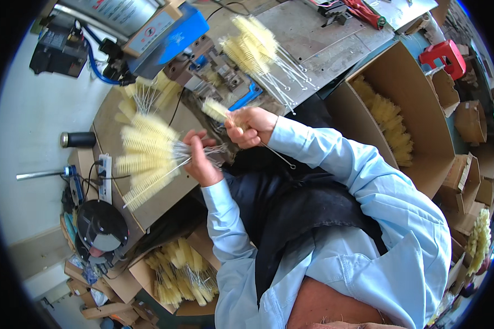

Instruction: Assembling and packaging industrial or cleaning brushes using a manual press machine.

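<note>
My left hand (202, 163) is closed around the wire stems of a bunch of bottle brushes (148, 153); their pale yellow bristle heads fan out to the left above the bench. Close beside it, my right hand (252, 125) grips a single bottle brush (215, 111). That brush's bristles point up and left towards a metal clamping machine (219, 77) with blue parts, and a looped wire end trails below the hand. More loose brushes (251, 46) lie heaped on the metal bench top, just past the machine, stems pointing right and towards me.
A large cardboard box (422, 82) holding brushes stands at the right, another box (142, 272) with brushes at the lower left. Further brushes (142, 98) lie behind the bunch. A power strip (105, 178), a black cylinder (78, 140) and a red stool (447, 59) are around the edges.
</note>
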`<state>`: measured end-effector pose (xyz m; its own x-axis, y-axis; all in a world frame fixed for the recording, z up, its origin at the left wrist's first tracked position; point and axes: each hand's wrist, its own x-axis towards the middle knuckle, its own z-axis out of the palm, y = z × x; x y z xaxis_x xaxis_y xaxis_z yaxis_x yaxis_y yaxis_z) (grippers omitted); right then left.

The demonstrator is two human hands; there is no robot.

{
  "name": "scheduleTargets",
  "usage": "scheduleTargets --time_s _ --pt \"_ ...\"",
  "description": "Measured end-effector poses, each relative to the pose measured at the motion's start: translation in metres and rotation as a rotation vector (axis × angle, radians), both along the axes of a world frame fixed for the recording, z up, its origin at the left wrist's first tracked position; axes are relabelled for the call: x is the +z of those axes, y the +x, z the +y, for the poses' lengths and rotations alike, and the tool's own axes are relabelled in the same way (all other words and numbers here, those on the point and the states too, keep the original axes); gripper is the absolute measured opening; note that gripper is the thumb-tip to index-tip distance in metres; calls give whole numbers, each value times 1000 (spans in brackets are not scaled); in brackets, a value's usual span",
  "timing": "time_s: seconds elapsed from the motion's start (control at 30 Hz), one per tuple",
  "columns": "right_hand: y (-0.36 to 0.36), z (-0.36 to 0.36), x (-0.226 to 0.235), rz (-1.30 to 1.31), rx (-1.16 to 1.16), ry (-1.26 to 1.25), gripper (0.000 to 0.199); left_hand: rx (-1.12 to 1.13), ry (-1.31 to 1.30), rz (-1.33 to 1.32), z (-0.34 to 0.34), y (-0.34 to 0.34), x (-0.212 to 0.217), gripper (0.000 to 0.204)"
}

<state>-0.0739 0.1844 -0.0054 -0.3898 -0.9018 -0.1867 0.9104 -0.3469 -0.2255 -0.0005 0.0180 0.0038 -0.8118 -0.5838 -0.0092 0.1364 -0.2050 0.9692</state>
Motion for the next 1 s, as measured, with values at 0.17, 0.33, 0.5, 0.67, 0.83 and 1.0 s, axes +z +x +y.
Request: scheduleTargets --time_s 0.17,0.33,0.5,0.67,0.83,1.0 --pt "27 -2 1 22 177 39 30 -334 103 81 2 3 14 36" --pt "31 9 4 147 193 134 34 -367 69 20 1 12 8 30" --pt "48 14 29 844 -114 657 39 -197 -15 -37 25 9 21 28" --pt "44 18 27 805 -269 666 33 -172 -1 -5 21 2 18 32" --pt "2 30 31 599 -534 732 31 59 -89 -84 4 0 13 25" --pt "-20 30 33 580 -530 754 31 210 -84 -69 -7 -7 -7 19"
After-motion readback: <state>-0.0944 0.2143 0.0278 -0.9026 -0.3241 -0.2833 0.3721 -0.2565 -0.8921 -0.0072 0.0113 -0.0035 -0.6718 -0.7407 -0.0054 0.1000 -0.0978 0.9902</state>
